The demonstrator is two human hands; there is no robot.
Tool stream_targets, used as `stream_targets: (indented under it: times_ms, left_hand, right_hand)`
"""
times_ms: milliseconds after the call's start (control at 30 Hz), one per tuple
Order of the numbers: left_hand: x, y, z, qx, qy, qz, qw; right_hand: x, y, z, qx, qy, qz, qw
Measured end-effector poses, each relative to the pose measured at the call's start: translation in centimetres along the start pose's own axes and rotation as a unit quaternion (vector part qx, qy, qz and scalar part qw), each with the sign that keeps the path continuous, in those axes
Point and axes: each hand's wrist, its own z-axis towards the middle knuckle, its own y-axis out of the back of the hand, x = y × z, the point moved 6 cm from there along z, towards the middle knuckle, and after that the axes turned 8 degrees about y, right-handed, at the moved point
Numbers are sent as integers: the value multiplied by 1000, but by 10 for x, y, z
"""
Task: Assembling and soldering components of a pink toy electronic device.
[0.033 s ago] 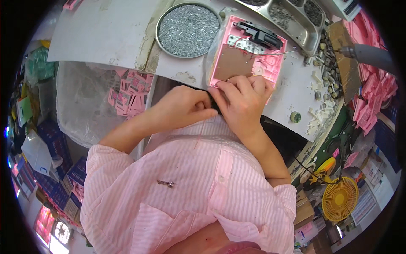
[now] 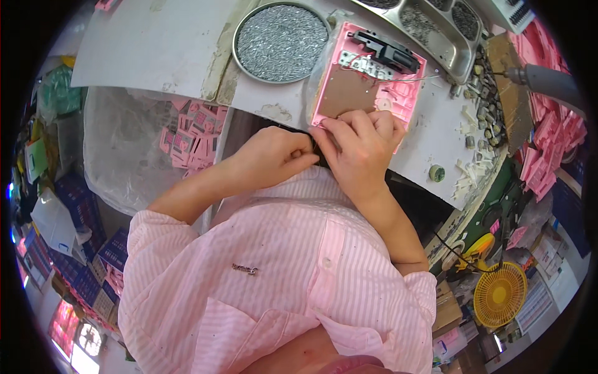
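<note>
**A:** ok so what were the hands up to?

**B:** Right hand (image 2: 366,146) was over the near edge of a shallow pink plastic shell (image 2: 405,93), fingers bent and only partly spread. Thumb and index tips came close together at the shell's near left corner. It was touching the shell for sure, but I couldn't tell if that was a real pinch or just resting there.

**A:** and the left?

**B:** Left hand (image 2: 277,156) was curled up, nearly a loose fist, thumb lying close to the index finger. It sat just in front of the striped pink-and-white shirt (image 2: 280,234). Couldn't see into the fingers, so no clue if it had hold of anything.

**A:** where was the shell?

**B:** On the white worktop (image 2: 427,146), between a round metal dish (image 2: 274,81) of silver pins (image 2: 280,43) and a steel compartment tray (image 2: 451,59). Inside it: a flat brown board (image 2: 349,93) near the fingers, and a long black plastic part (image 2: 389,53) at the far end.
</note>
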Motion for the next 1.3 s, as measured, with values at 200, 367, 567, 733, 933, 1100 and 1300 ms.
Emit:
stream_targets:
  times_ms: [200,367,567,733,933,1100,1300]
  left_hand:
    - [41,5,-4,-13,59,-240,969]
    - [31,-34,-11,-78,-93,57,991]
    - [18,-3,-4,17,-123,123,985]
    - [-15,31,16,-172,-218,72,958]
    - [-14,34,24,-129,-265,98,951]
    - [-26,40,23,-99,-273,121,949]
    - [-29,41,33,-67,-271,144,949]
  right_hand:
    - [4,-2,0,-7,10,-13,1000]
    - [6,-2,-1,12,31,-17,999]
    - [1,-3,-8,41,37,-31,998]
    - [4,4,-6,68,36,-11,997]
    - [-67,52,8,51,56,6,997]
    - [-86,43,19,94,55,12,994]
    - [-95,56,27,90,2,113,990]
